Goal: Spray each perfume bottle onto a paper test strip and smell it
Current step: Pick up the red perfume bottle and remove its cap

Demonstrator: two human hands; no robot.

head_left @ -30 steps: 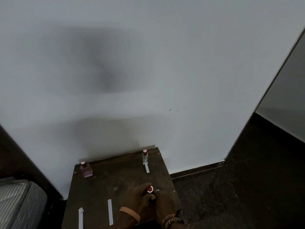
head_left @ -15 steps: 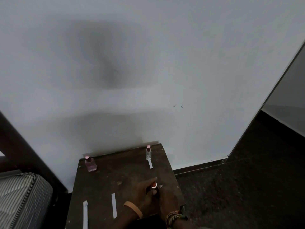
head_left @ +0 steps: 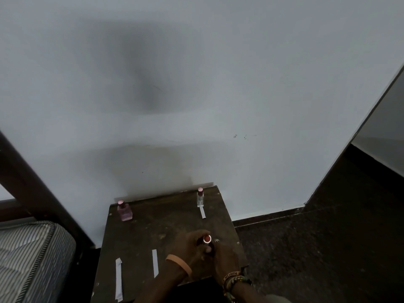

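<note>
1. Two hands, your left hand (head_left: pixel 189 248) and right hand (head_left: pixel 223 258), curl fingers round the red-capped bottle (head_left: pixel 207 239), lower centre, cap on.
2. Paper strips (head_left: pixel 155 263) lie lower left on the tabletop (head_left: pixel 166 226), seemingly unsprayed.
3. Farther back, the pink bottle (head_left: pixel 124 212) and clear bottle (head_left: pixel 200 197) wait, capped.

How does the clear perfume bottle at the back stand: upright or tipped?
Upright: the clear perfume bottle rests on its base, pink cap on top.

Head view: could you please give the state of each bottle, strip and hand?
Red-capped bottle, capped, held.
Pink bottle, upright, capped.
Clear bottle, upright, capped.
Far strip, flat.
Middle strip, flat.
Left strip, flat.
Left hand, grips red-capped bottle.
Right hand, grips red-capped bottle.
</note>
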